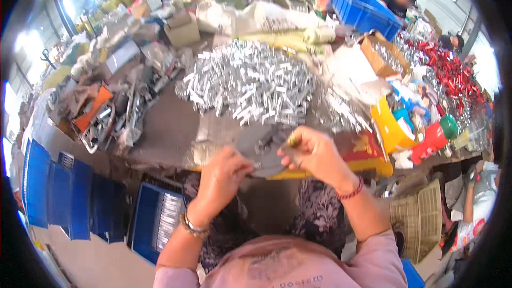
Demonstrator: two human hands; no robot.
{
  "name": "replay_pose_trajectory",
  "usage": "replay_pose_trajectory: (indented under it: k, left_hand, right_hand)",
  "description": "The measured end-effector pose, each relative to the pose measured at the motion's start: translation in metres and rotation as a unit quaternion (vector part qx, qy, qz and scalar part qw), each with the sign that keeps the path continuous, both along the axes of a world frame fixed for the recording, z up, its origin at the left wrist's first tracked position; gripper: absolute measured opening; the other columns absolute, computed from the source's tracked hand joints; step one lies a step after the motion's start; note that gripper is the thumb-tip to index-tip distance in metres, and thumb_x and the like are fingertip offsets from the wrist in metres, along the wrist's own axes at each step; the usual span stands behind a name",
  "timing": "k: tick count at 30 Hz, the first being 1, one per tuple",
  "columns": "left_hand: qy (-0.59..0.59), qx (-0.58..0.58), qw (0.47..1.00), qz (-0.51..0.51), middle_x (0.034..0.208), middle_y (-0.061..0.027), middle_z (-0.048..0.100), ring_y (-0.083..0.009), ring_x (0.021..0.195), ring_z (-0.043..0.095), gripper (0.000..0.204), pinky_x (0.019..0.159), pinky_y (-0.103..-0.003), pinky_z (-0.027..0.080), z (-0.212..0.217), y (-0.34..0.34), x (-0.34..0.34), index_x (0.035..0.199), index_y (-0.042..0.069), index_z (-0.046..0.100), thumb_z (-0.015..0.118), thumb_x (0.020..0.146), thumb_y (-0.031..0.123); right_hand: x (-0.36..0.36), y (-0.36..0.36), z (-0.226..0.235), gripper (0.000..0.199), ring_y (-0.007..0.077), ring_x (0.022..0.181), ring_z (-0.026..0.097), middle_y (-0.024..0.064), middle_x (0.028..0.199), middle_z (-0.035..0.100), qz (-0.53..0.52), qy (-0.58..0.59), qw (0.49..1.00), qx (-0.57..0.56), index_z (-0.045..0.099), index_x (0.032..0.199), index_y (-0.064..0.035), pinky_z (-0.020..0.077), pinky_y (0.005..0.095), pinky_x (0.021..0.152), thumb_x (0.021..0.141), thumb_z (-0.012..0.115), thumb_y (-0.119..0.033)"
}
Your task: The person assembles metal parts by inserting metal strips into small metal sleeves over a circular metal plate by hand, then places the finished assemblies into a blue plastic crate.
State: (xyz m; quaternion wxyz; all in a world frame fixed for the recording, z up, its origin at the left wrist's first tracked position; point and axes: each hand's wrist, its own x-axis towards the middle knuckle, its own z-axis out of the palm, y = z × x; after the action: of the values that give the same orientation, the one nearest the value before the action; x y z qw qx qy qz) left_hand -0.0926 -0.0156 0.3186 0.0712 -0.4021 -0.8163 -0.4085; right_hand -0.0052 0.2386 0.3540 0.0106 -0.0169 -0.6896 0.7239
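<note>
At the left, blue bins (78, 197) stand in a row below an orange strip (92, 109). A beige carton (182, 31) sits farther back. At the right, a yellow container (388, 126) is beside a red, green-ended cylinder (428, 143), with red pieces (453, 72) heaped beyond and a tan slatted basket (418, 216) below.

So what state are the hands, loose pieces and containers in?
Left hand: fingers curled, anything held unclear
Right hand: pinching small yellowish piece
Silvery pieces: heaped loose on table
Red pieces: heaped at right
Cardboard box: open, silvery items inside
Low blue bin: open, long silvery strips inside
Large blue crate: open-topped
</note>
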Motion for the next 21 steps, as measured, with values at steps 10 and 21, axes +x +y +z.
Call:
replay_pose_trajectory:
  k: [10,21]
  left_hand:
    - [-0.011,-0.01,1.0,0.001,0.092,-0.0113,0.066,-0.0305,0.082,0.069,0.015,0.072,-0.039,0.055,0.005,-0.009,0.015,0.101,0.003,0.079,0.085,0.087,0.0]
    - [-0.012,0.011,1.0,-0.009,0.092,-0.0115,0.064,-0.0325,0.083,0.069,0.016,0.073,-0.04,0.054,0.0,-0.003,0.002,0.102,0.003,0.077,0.083,0.088,-0.002]
  right_hand:
    - [0.001,-0.044,-0.016,0.04,0.0313,0.088,0.075,0.0125,0.096,0.075,-0.06,0.226,0.889,0.395,0.07,0.128,-0.01,0.0603,0.0432,0.078,0.09,0.075,0.001]
    - [-0.015,-0.04,-0.025,0.065,0.0164,0.076,0.068,0.006,0.093,0.073,-0.02,0.19,0.916,0.352,0.059,0.151,-0.0082,0.058,0.0322,0.072,0.09,0.074,0.011]
